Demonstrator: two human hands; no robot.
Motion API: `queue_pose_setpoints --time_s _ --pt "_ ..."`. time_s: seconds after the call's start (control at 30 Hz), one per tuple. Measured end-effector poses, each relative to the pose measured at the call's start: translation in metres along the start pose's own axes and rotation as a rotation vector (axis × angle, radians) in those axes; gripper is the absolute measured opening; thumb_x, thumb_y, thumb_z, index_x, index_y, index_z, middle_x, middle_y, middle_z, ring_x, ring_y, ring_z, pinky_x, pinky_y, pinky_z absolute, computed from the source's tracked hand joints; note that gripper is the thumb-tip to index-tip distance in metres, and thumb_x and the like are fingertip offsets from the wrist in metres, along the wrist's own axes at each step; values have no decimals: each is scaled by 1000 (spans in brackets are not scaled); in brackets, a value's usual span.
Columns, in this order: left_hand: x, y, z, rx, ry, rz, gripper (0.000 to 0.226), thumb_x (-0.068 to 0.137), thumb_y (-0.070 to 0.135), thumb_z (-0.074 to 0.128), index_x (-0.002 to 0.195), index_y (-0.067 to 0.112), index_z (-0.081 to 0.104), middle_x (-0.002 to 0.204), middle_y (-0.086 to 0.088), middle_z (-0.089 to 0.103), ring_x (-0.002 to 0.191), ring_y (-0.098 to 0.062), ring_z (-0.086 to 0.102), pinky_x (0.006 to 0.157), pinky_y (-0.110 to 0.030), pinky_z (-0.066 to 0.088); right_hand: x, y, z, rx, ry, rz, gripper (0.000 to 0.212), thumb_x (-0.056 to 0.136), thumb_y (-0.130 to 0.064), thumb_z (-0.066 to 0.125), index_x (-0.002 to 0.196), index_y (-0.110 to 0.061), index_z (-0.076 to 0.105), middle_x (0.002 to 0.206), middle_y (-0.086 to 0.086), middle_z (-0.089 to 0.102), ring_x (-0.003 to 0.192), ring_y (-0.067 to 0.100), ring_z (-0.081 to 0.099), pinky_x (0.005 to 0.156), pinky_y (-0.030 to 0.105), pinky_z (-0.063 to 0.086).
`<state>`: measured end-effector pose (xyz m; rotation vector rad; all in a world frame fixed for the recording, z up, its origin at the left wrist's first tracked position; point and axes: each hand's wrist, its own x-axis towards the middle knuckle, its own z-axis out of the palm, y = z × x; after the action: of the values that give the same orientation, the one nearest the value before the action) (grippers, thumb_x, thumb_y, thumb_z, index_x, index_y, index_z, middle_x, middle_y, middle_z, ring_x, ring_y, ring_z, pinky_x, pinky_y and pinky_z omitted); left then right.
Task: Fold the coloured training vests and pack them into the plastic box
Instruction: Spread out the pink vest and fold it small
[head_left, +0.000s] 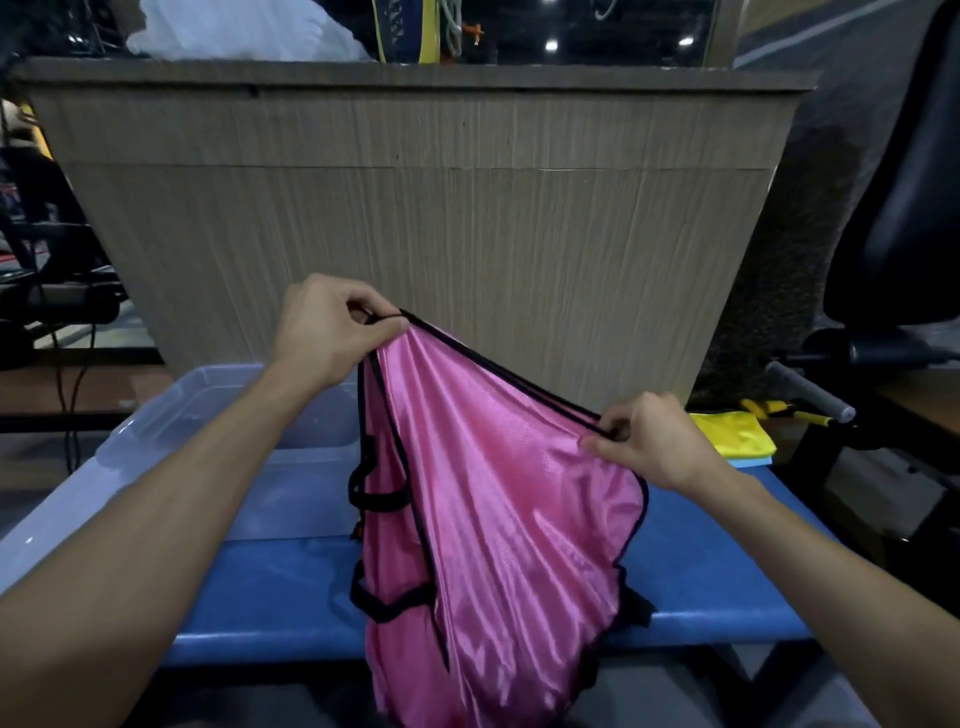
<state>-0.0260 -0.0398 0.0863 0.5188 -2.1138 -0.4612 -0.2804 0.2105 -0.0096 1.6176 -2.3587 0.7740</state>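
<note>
pink training vest (483, 493) with black trim hangs over the blue counter (717, 561), both hands pinching its top edge: left hand (322, 332) far, right hand (649, 441) nearer. clear plastic box (156, 447) sits left.

- Left hand (324, 332) and right hand (652, 439): bare, no gloves, rings or watch.
- Both forearms bare to the frame's edge; any sleeves probably sit higher, out of view.
</note>
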Motion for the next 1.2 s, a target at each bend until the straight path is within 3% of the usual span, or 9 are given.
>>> queue_pose_setpoints --time_s 0.27,0.43,0.53,0.63,0.77,0.87,1.03,1.13,1.2 --pt "0 -1 -4 -133 195 -119 13 78 22 87 79 16 76 70 14 66 58 10 60 56 -4 43 -26 31 5 -31 -30 91 62 86 -35 79 52 -13 32 52 0 22 51 15 20 49 29 20" --pt "-14 -12 4 -78 0 -117 21 70 30 92 69 20 73 56 18 63 50 5 56 51 -9 40 -12 34 -27 88 271 178 36 83 -24 82 55 -16 62 43 -8 42 43 0 42 48 17 32" --pt "-27 -21 13 7 -173 -67 14 74 26 90 74 23 76 58 6 67 50 -1 53 55 -20 41 6 30 -49 158 392 229 17 80 -21 85 81 -6 80 66 0 72 53 -9 57 56 17 43" --pt "-36 -30 16 20 -147 -91 9 78 16 87 80 17 79 67 -3 72 55 -4 54 58 -19 42 12 31 -64 160 435 258 19 82 -25 84 83 -7 79 70 7 73 61 7 61 57 18 42" --pt "-40 -31 14 65 -27 -105 12 73 13 90 74 14 78 64 12 65 54 0 58 57 -5 40 11 34 -78 208 455 261 22 87 -25 79 73 -9 74 61 -1 65 50 -6 53 50 11 36" --pt "-41 -25 13 125 1 -55 18 70 21 92 69 17 75 65 13 63 55 2 54 61 -6 40 10 34 -84 264 481 258 24 91 -27 74 76 -7 75 66 7 69 54 -3 52 58 23 43" --pt "-40 -14 4 -202 -134 -200 15 70 25 91 74 17 78 74 4 76 68 -2 69 69 -13 52 6 42 -97 165 478 267 25 92 -32 72 81 -10 76 77 9 74 78 25 71 76 47 57" --pt "-37 -12 -5 -298 -181 -257 13 72 16 89 78 12 79 80 -2 77 71 -4 71 68 -12 54 5 42 -101 95 468 252 19 87 -27 79 90 -8 80 80 7 75 74 19 67 76 34 54" --pt "-33 -15 -4 -59 -102 -183 13 73 13 89 79 10 78 74 -1 74 60 -2 65 57 -6 46 5 41 -102 71 442 255 22 82 -31 84 90 -11 80 73 2 72 66 14 63 65 19 47"
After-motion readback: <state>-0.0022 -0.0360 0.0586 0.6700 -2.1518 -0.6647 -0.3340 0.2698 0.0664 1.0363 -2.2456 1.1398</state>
